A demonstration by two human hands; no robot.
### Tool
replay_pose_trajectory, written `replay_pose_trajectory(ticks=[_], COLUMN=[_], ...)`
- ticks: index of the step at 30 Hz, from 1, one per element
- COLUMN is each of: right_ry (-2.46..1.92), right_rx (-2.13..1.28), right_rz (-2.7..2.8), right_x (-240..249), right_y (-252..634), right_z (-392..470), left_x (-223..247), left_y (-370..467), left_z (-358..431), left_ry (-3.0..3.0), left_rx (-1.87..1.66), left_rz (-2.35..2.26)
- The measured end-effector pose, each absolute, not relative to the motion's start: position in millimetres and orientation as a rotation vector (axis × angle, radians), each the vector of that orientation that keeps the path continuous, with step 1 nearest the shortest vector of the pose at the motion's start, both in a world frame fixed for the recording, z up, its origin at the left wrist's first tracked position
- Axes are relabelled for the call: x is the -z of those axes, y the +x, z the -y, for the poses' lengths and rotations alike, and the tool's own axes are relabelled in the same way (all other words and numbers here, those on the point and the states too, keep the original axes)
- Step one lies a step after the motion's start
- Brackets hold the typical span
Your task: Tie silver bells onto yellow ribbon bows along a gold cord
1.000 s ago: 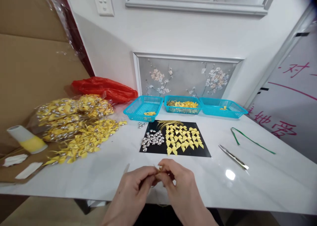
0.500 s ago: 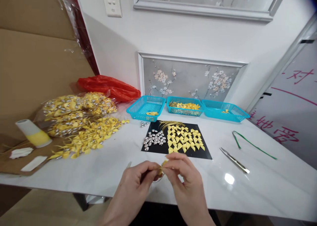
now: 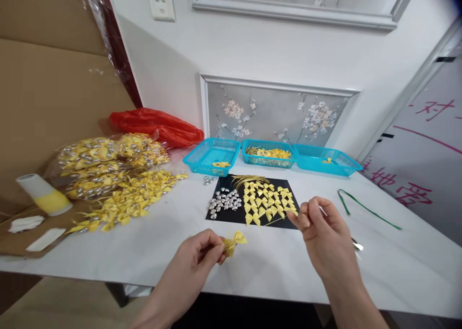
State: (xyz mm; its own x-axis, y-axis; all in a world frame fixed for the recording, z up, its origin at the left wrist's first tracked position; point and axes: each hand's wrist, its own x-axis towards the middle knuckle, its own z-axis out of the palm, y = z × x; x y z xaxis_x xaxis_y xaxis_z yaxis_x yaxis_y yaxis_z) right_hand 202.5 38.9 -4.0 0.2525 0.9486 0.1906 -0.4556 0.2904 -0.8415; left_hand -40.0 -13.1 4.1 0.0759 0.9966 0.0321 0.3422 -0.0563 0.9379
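Note:
Between thumb and fingers, my left hand [image 3: 197, 261] pinches a yellow bow [image 3: 236, 242] in front of the black mat. My right hand [image 3: 325, 228] is raised at the mat's right corner, its fingertips closed on a thin gold wire [image 3: 276, 221] that stretches left over the mat's front edge. On the black mat [image 3: 227, 215] lie rows of yellow bows [image 3: 269, 201], silver beads [image 3: 225, 200] and a bundle of gold wires [image 3: 249, 180]. The tweezers [image 3: 357, 244] are mostly hidden behind my right hand.
Three blue baskets [image 3: 212, 157] line the wall. At left are a heap of yellow strands with beads [image 3: 126, 199], filled plastic bags [image 3: 90, 163], a red bag [image 3: 155, 127] and a white-and-yellow cone [image 3: 45, 194]. A green tie [image 3: 371, 211] lies at right.
My hands have moved apart. The right one went up and right to the mat's corner, partly covering the tweezers, while the left still holds the yellow bow, now more visible.

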Motion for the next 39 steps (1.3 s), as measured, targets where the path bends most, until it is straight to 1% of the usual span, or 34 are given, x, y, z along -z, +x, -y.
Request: replay_pose_trajectory(ticks=[3, 8, 13, 23, 26, 31, 35, 39], right_ry=[-0.82, -0.928, -0.976, -0.984, -0.969, -0.92, -1.023, -0.987], right_rx=[-1.094, -1.24, -1.212, -1.102, -0.999, -0.776, -0.76, -0.741], right_rz=[0.974, 1.461, 1.718, 1.63, 1.616, 1.729, 1.826, 1.894], right_x=[12, 21, 16, 26, 26, 28, 30, 28], right_y=[200, 175, 156, 136, 142, 150, 151, 154], right_z=[-37, -27, -23, -16, -8, 3, -5, -13], left_x=[-3, -5, -11, -14, -9, -5, -8, -10], left_y=[-38, -33, -30, -18, -19, -23, -23, -26], left_z=[12, 13, 14, 14, 13, 11, 14, 15], left_ry=[1.551, 1.584, 1.571, 1.275, 1.158, 1.071, 1.062, 1.044], left_rx=[-1.007, -1.011, -0.989, -0.972, -0.999, -1.029, -1.008, -1.009], left_rz=[-1.424, -1.437, -1.37, -1.17, -1.182, -1.161, -1.139, -1.142])
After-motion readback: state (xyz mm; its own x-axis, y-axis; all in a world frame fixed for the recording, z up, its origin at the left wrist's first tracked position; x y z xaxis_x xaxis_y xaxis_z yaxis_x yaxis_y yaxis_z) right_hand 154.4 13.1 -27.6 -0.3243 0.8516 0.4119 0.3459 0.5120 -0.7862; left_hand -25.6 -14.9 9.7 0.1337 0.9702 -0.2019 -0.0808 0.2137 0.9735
